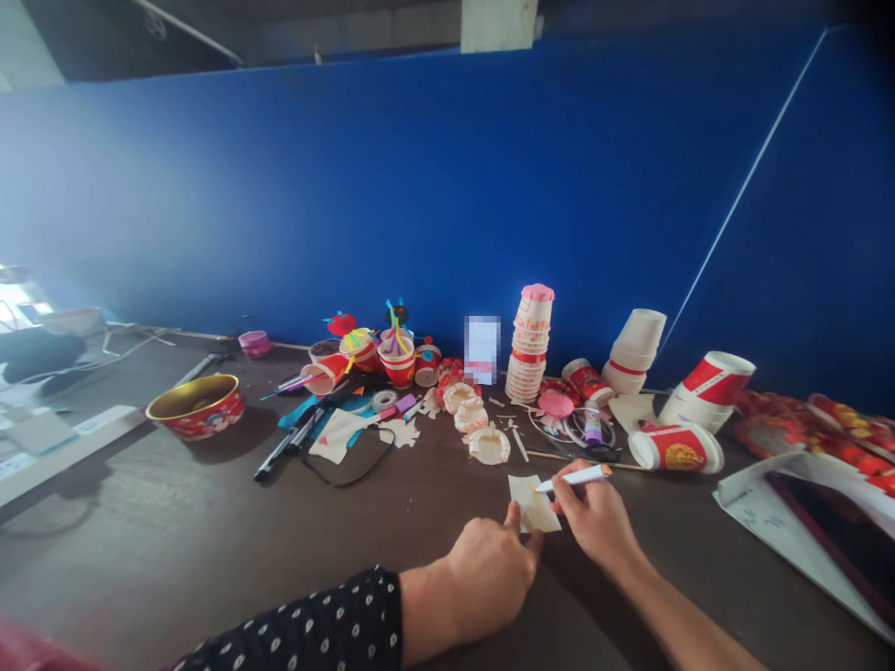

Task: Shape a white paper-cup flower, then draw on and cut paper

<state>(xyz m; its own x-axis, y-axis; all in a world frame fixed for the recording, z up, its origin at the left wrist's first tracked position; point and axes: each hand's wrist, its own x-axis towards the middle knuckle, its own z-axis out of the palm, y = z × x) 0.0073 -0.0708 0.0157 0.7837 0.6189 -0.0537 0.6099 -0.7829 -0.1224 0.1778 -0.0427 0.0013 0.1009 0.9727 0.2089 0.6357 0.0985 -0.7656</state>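
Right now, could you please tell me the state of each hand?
Left hand: partly curled, touching the paper; whether it grips it cannot be told.
Right hand: closed, holding the pen.

Big blue wall (419, 205), dark brown table (210, 578) in front of the wall, bright light (20, 300) by the wall's left end

Red bowl (210, 425) with gold inside at left, tall paper-cup stack (528, 359) before a blue partition (419, 196).
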